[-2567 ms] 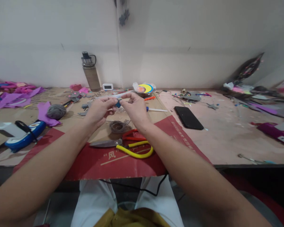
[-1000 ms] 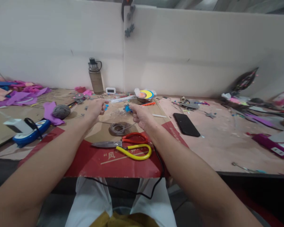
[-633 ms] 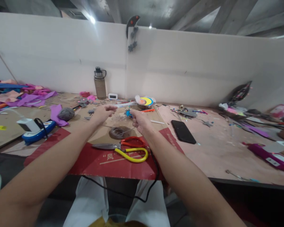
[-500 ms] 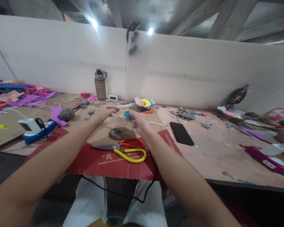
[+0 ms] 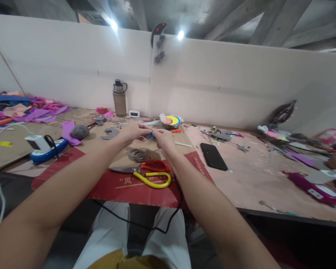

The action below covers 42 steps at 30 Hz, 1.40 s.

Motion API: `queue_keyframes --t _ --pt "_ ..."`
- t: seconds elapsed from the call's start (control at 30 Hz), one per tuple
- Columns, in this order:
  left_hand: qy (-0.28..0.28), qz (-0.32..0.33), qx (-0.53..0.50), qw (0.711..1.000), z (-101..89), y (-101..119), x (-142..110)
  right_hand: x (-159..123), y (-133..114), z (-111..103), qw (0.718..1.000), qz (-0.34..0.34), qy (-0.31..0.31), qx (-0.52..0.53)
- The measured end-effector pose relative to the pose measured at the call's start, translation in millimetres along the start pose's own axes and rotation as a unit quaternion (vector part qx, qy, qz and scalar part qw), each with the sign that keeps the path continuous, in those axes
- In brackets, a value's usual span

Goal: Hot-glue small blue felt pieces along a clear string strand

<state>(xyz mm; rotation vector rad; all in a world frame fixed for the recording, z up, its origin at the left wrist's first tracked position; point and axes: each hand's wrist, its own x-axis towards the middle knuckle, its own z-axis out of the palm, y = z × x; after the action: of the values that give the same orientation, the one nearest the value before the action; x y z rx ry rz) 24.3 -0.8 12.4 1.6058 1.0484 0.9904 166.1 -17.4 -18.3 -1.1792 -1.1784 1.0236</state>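
My left hand (image 5: 134,131) and my right hand (image 5: 162,141) meet fingertip to fingertip above the cardboard. Between them is a small blue felt star (image 5: 151,135), mostly covered by the fingers, which are closed on it from both sides. Just below the hands lies a coil of grey yarn (image 5: 137,154). Nearer to me are scissors (image 5: 154,183) with one red and one yellow handle, their blades pointing left. A grey crescent cutout (image 5: 111,133) lies left of my left wrist.
A black phone (image 5: 214,156) lies to the right. Behind the hands stand a metal bowl (image 5: 172,126) and a bottle (image 5: 119,99). To the left are a grey yarn ball (image 5: 80,132) and a blue power strip (image 5: 49,151). A purple power strip (image 5: 313,188) is at far right.
My left hand has moved right to meet my right hand at the blue star, and its fingers have closed. The grey crescent has come into fuller view.
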Motion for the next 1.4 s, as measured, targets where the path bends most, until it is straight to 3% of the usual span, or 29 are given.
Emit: queue_keyframes --t 0.23,0.43,0.6,0.87,1.1,1.17,1.23,1.33,1.4 --pt "0.094 0.016 -0.004 0.995 -3.7 -1.6 2.2 5.0 8.7 2.2 0.986 -0.132 0.013 -0.101" --pt "0.132 0.001 -0.065 0.989 -19.5 -16.1 16.1 6.5 12.0 1.8 0.975 -0.172 -0.010 -0.143" --pt "0.146 0.019 -0.073 0.986 -39.5 -27.1 25.7 0.0 6.5 3.2 0.976 -0.178 -0.046 -0.121" --pt "0.268 0.015 -0.212 0.940 -77.8 -38.3 28.7 -12.1 -16.4 -2.3 0.981 -0.183 -0.046 -0.054" --pt "0.260 0.065 -0.268 0.925 -91.3 -42.9 29.4 -20.8 -37.3 -15.9 0.982 -0.160 -0.103 -0.010" --pt "0.256 0.067 -0.275 0.924 -90.1 -41.1 28.5 -19.5 -37.9 -20.5 0.982 -0.145 -0.111 -0.046" --pt "0.250 0.059 -0.277 0.926 -86.3 -38.1 26.4 -16.4 -34.4 -23.7 0.976 -0.129 -0.102 -0.145" --pt "0.232 0.051 -0.274 0.932 -76.4 -33.0 21.4 -11.8 -24.7 -22.8 0.932 -0.151 -0.057 -0.324" --pt "0.214 0.055 -0.266 0.938 -68.1 -29.9 17.0 -10.8 -18.2 -18.1 0.911 -0.195 -0.022 -0.364"
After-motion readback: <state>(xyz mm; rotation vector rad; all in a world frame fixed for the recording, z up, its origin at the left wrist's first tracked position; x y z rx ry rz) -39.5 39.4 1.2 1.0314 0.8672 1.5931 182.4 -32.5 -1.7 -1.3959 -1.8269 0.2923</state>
